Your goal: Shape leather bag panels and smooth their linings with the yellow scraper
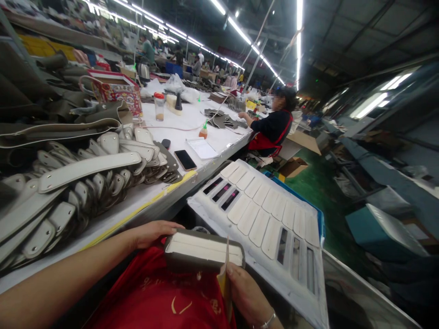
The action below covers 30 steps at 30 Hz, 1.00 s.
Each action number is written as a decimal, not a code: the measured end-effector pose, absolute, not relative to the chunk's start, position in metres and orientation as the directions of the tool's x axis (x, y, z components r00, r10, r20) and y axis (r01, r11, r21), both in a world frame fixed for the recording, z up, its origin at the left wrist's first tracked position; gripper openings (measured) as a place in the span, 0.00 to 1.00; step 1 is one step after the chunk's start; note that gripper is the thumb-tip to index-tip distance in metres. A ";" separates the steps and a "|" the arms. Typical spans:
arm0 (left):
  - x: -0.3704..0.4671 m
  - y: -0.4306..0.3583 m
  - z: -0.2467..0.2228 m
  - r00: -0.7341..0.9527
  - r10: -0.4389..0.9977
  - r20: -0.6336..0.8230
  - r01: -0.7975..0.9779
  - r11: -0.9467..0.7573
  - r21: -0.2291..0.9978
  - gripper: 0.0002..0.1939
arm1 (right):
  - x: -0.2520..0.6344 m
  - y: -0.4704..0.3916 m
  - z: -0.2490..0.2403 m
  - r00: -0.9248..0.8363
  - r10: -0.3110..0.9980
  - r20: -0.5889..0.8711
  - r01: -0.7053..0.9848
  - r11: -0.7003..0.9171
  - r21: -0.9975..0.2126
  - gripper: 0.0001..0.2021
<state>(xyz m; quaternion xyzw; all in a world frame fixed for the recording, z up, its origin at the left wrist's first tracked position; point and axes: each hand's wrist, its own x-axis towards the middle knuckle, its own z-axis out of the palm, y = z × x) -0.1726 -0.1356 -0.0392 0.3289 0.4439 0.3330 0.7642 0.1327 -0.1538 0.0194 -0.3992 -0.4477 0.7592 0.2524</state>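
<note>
A dark grey box-shaped piece with a white inner face (pixel 206 244) sits at my lap, against my red apron. My left hand (pixel 154 234) grips its left end, fingers laid over the upper corner and thumb hidden. At the right end, my right hand (pixel 245 290) pinches a thin, flat tan piece (pixel 224 283) that stands upright across the dark piece's front. Whether the two pieces touch, I cannot tell. Just beyond them a white tray (pixel 219 217) carries rows of pale rounded strips (pixel 259 228), with dark slots among them.
Whitish straps with metal studs (pixel 89 171) are heaped on the table at left. Behind them lie a phone (pixel 185 160), a notepad (pixel 201 148), a small orange bottle (pixel 203 131) and a red-lidded jar (pixel 159 107). Farther along the table, a person (pixel 274 123) sits working.
</note>
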 end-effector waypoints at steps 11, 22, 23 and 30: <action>-0.156 -0.130 -0.023 0.248 0.827 -0.504 0.001 0.520 0.854 0.22 | 0.119 -0.157 0.013 -0.597 0.715 -0.363 -0.146 -0.542 -0.828 0.15; -0.177 -0.154 -0.007 0.167 0.820 -0.548 0.189 0.519 0.834 0.30 | 0.065 -0.175 0.007 -0.452 0.765 -0.459 -0.025 -0.525 -0.851 0.20; -0.177 -0.161 -0.009 0.197 0.799 -0.568 0.126 0.554 0.823 0.35 | 0.062 -0.178 0.005 -0.455 0.747 -0.485 -0.021 -0.553 -0.833 0.21; -0.157 -0.176 -0.023 0.362 0.797 -0.485 -0.447 0.604 0.659 0.35 | 0.030 -0.194 -0.015 -0.427 0.664 -0.614 0.055 -0.659 -0.750 0.28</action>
